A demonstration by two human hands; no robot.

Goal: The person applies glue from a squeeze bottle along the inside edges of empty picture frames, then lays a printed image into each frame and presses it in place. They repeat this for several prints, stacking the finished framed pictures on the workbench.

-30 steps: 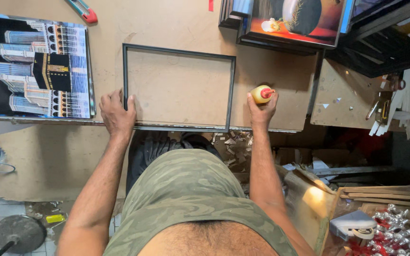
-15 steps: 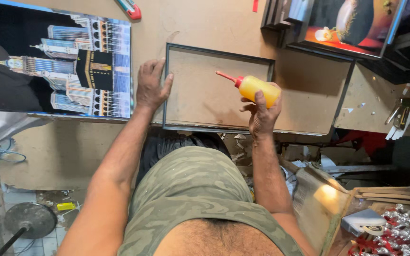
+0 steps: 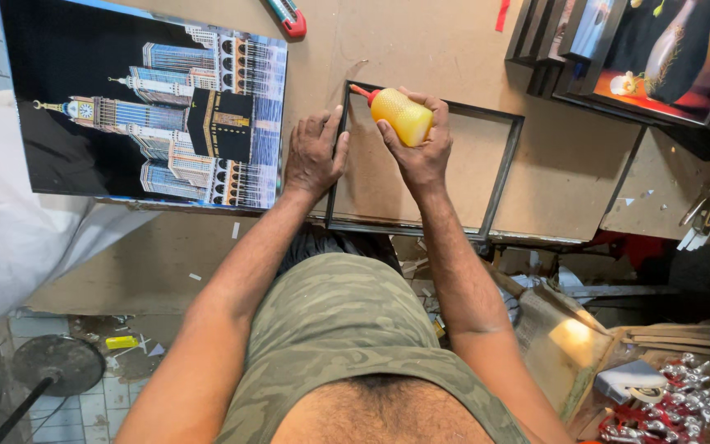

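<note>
Bench seen from above, left to right. White sheet (image 3: 2, 214) hangs off the left end, touching the lower edge of the print (image 3: 154, 111), a night view of lit towers around a dark cube, lying flat on the board (image 3: 421, 41). A red cutter (image 3: 288, 16) sits just beyond the print's far corner. Left hand (image 3: 314, 154) lies flat and spread, fingers loose, pressing the left rail of the frame (image 3: 503, 177) near its far-left corner; it grips nothing. The frame is a thin dark rectangle, empty, flat on the board, its near rail close to the bench edge. Right hand (image 3: 421, 152) is wrapped closed round the yellow bottle (image 3: 402, 115), which lies tilted with its red nozzle (image 3: 361, 90) aimed at that same corner, just beside the left fingertips. Whether the nozzle touches the rail I cannot tell. Right of the frame: stacked frames (image 3: 544, 41) and a still-life picture (image 3: 667, 57). Risks, as judged: a hard squeeze could flood the narrow rail and run onto the board, sticking the frame down; drips could reach the left fingers or, further over, the print's near edge; the near rail sits close enough to the edge that a shove from the pinning hand could skew the frame or push it off.
</note>
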